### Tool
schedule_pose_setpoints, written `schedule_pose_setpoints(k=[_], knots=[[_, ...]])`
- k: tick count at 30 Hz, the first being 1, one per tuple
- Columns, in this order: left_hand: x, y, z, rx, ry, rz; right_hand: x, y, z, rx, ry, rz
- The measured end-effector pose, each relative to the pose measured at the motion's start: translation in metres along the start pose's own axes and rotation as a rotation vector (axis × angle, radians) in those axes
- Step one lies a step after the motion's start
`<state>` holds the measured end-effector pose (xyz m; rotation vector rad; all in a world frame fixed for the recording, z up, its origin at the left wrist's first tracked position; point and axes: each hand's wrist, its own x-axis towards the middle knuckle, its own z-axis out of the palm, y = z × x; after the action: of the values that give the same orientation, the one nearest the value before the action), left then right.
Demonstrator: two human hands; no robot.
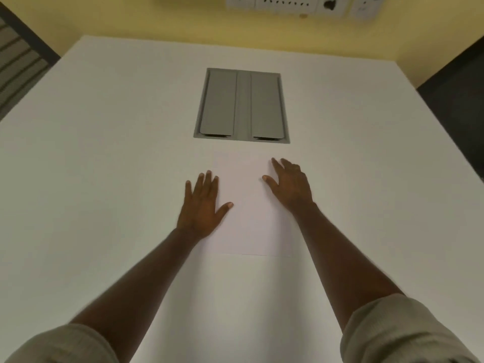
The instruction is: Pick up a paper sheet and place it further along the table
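A white sheet of paper [250, 205] lies flat on a white table [104, 153], just in front of me. My left hand [201, 205] rests flat over the sheet's left edge, fingers straight and spread, thumb lying on the paper. My right hand [290, 186] rests on the sheet's right side near its far corner, fingers spread and slightly bent, thumb pointing inward. Neither hand grips anything. Both forearms are bare, with rolled-up light sleeves at the bottom corners.
A grey recessed cable box [242, 106] with two closed flaps is set into the table just beyond the paper. A yellow wall behind carries a row of white sockets [301, 3]. Dark chairs stand at the far left [18, 61] and right [458, 100].
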<state>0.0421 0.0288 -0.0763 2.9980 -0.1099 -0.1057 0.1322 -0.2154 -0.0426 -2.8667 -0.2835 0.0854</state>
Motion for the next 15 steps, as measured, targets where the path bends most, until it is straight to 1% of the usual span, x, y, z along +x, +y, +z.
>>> schedule_pose_setpoints(k=[5,9,11,12,13,14,15], knots=[[0.005,-0.004,0.013,0.061,0.041,0.03,0.023,-0.003,0.014,-0.088,0.007,-0.002],[0.003,-0.004,0.013,0.035,0.044,0.022,0.018,-0.004,0.013,0.055,0.062,-0.033],[0.002,-0.005,0.011,-0.002,0.055,0.025,0.013,-0.009,0.009,0.189,0.098,-0.076],[0.001,-0.006,0.009,-0.074,0.074,0.027,0.009,-0.013,0.006,0.308,0.14,-0.084],[0.001,-0.007,0.006,-0.202,0.106,0.023,0.003,-0.018,0.001,0.468,0.181,-0.068],[0.0,-0.008,0.002,-0.39,0.144,-0.004,-0.005,-0.024,-0.005,0.657,0.205,-0.039],[-0.001,-0.009,-0.005,-0.635,0.168,-0.061,-0.014,-0.031,-0.012,0.853,0.204,-0.008]])
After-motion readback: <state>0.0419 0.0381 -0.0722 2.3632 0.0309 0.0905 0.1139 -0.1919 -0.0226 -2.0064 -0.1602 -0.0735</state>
